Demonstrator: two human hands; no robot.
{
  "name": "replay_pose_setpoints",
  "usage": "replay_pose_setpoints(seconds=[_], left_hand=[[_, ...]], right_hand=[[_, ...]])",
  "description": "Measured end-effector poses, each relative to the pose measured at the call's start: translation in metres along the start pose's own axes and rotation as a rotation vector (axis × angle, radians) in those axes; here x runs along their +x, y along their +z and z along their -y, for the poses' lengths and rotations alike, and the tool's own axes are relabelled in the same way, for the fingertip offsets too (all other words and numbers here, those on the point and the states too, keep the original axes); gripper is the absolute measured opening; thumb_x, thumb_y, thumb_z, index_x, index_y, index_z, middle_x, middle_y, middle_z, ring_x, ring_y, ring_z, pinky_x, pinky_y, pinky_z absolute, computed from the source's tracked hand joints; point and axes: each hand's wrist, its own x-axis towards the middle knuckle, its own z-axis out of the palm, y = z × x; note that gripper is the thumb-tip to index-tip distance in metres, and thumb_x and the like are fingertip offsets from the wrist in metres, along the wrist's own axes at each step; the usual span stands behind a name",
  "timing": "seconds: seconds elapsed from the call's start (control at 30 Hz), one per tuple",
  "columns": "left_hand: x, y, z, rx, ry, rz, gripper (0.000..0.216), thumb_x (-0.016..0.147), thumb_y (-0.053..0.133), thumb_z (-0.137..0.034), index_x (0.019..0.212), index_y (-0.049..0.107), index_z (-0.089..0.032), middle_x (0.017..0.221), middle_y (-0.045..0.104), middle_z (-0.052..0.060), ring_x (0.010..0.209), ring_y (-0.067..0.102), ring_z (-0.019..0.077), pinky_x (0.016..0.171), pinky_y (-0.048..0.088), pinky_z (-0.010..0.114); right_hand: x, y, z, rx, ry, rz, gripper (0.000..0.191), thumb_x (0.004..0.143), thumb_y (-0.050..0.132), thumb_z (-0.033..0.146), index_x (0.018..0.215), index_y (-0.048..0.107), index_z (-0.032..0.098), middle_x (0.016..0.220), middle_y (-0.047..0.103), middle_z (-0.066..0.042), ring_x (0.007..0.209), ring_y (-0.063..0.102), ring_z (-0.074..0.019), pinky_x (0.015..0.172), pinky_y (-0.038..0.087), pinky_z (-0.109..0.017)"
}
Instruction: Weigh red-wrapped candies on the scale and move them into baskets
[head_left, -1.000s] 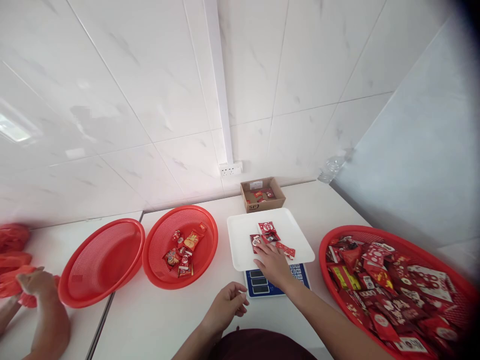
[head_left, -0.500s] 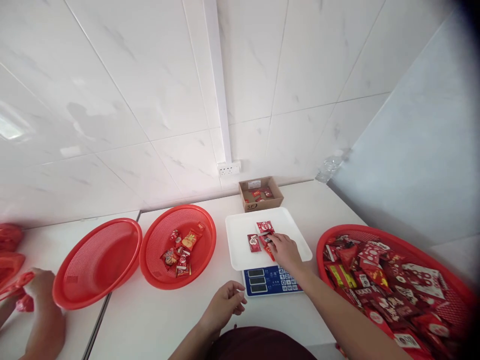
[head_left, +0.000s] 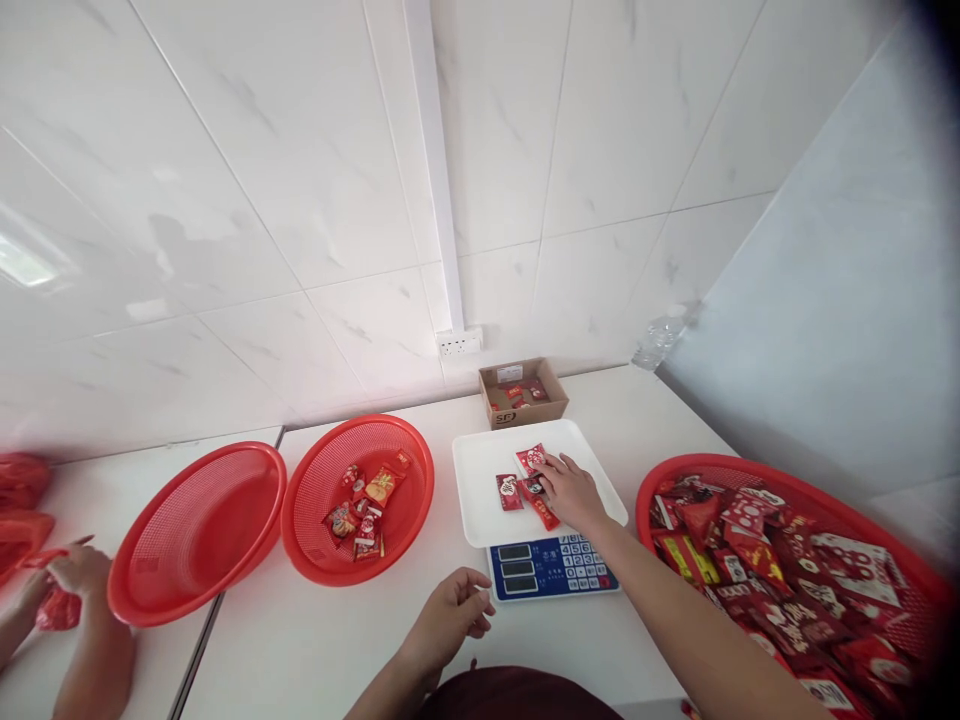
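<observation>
In the head view, my right hand [head_left: 571,492] reaches over the white tray [head_left: 480,525] of a digital scale [head_left: 544,572]. Its fingers are closed on the edge of a small red snack packet [head_left: 530,458], which sits at a slant. Beside it on the tray lie a dark red packet [head_left: 509,491] with a pale print and a bright red packet [head_left: 544,514]; another is partly hidden by the fingers. My left hand [head_left: 452,618] hovers in front of the scale, fingers loosely curled and apart, with nothing visible in it.
Right of the scale is a big red basket [head_left: 643,500] full of snack packets. Leftward stand a red basket [head_left: 300,470] with several packets and another red basket [head_left: 127,560]. A cardboard box [head_left: 536,412] sits behind the tray. A co-worker's hands [head_left: 75,575] handle red bags at far left.
My right hand has shifted slightly away from me, from the middle packets to the rear packet, which has turned. My left hand is nearly still. The co-worker's hands have moved.
</observation>
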Motion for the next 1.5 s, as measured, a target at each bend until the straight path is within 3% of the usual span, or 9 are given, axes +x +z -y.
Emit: replay_pose_setpoints(seconds=[0.3, 0.67, 0.87, 1.07, 1.27, 1.37, 1.5], left_hand=[[0.002, 0.002, 0.003, 0.014, 0.005, 0.017, 0.034, 0.068, 0.057, -0.039, 0.092, 0.053, -0.016, 0.075, 0.057, -0.001, 0.062, 0.053, 0.0097, 0.063, 0.04, 0.026], [-0.002, 0.005, -0.003, 0.039, 0.01, 0.041, 0.035, 0.067, 0.057, -0.041, 0.092, 0.053, -0.016, 0.075, 0.057, -0.001, 0.063, 0.053, 0.0096, 0.064, 0.04, 0.025], [-0.008, 0.004, -0.004, 0.043, 0.005, 0.026, 0.033, 0.067, 0.055, -0.037, 0.093, 0.053, -0.015, 0.075, 0.057, -0.001, 0.063, 0.053, 0.0094, 0.063, 0.04, 0.025], [-0.006, 0.001, -0.001, 0.048, 0.013, 0.022, 0.031, 0.068, 0.055, -0.035, 0.092, 0.053, -0.016, 0.074, 0.058, -0.001, 0.062, 0.054, 0.0096, 0.063, 0.041, 0.025], [-0.003, 0.003, 0.008, 0.062, 0.026, 0.04, 0.03, 0.07, 0.055, -0.035, 0.093, 0.053, -0.016, 0.075, 0.059, 0.0, 0.062, 0.055, 0.0099, 0.063, 0.043, 0.026], [0.004, -0.004, 0.01, 0.208, 0.142, -0.064, 0.027, 0.075, 0.051, -0.034, 0.095, 0.055, -0.017, 0.078, 0.061, 0.002, 0.07, 0.057, 0.0132, 0.067, 0.045, 0.028], [0.019, -0.037, 0.003, 0.612, 0.383, -0.434, 0.033, 0.083, 0.044, -0.032, 0.11, 0.054, -0.018, 0.113, 0.06, 0.01, 0.107, 0.054, 0.0202, 0.094, 0.04, 0.034]], right_hand=[[-0.027, -0.008, -0.016, 0.058, 0.059, -0.065, 0.04, 0.088, 0.033, 0.025, 0.121, 0.055, 0.021, 0.124, 0.057, -0.009, 0.112, 0.05, -0.0225, 0.088, 0.04, -0.034], [-0.047, -0.014, -0.014, 0.022, 0.182, 0.066, 0.031, 0.087, 0.039, 0.033, 0.105, 0.061, 0.02, 0.101, 0.063, -0.009, 0.093, 0.054, -0.0221, 0.074, 0.039, -0.031], [-0.047, -0.008, 0.002, -0.015, 0.109, -0.002, 0.039, 0.088, 0.037, 0.029, 0.123, 0.052, 0.024, 0.118, 0.056, -0.01, 0.103, 0.05, -0.0235, 0.077, 0.039, -0.033], [-0.049, -0.003, 0.011, -0.003, 0.058, 0.007, 0.039, 0.089, 0.034, 0.031, 0.121, 0.056, 0.024, 0.12, 0.056, -0.009, 0.109, 0.048, -0.0246, 0.082, 0.04, -0.036], [-0.055, -0.001, 0.009, 0.047, 0.047, -0.116, 0.037, 0.087, 0.037, 0.029, 0.116, 0.059, 0.021, 0.116, 0.059, -0.01, 0.106, 0.051, -0.0244, 0.083, 0.044, -0.036], [-0.063, 0.007, 0.009, 0.125, -0.042, -0.225, 0.035, 0.087, 0.037, 0.03, 0.111, 0.062, 0.022, 0.114, 0.06, -0.009, 0.105, 0.053, -0.0232, 0.088, 0.045, -0.038], [-0.077, 0.017, 0.013, 0.225, -0.157, -0.345, 0.036, 0.088, 0.035, 0.036, 0.113, 0.06, 0.026, 0.112, 0.061, -0.007, 0.106, 0.055, -0.0219, 0.092, 0.045, -0.04]])
